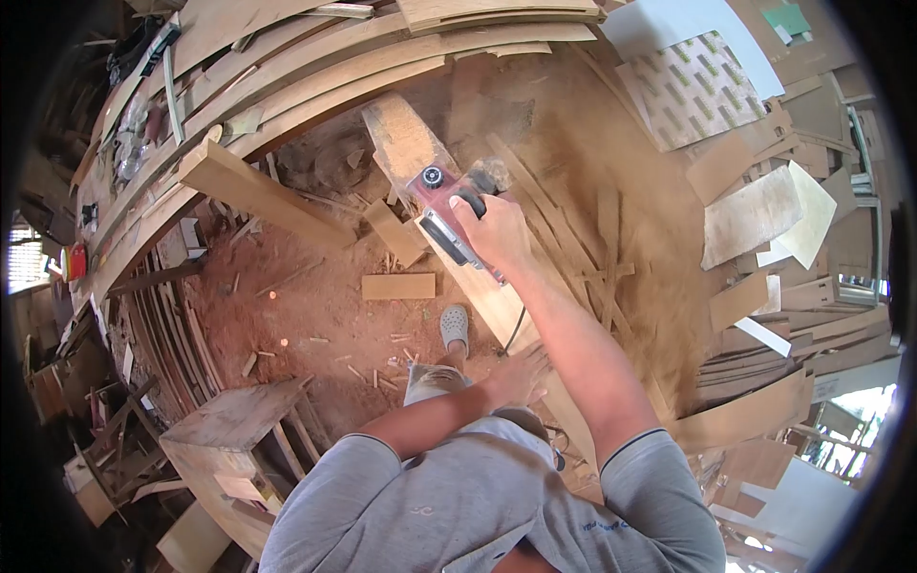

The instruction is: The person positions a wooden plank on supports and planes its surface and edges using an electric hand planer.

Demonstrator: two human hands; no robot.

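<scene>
A red and silver handheld power planer rests on a long wooden board that runs from the upper middle toward my body. My right hand is wrapped round the planer's black rear handle. Nearer my body, my left hand lies on the board with its fingers stretched out. A dark cord hangs from the back of the planer and passes close to my left hand. The far end of the board is rough and dusty.
Stacked planks curve across the top. A thick beam juts out at the left. A small wood block lies on the reddish floor. Loose strips lie right of the board, and a wooden box stands at lower left.
</scene>
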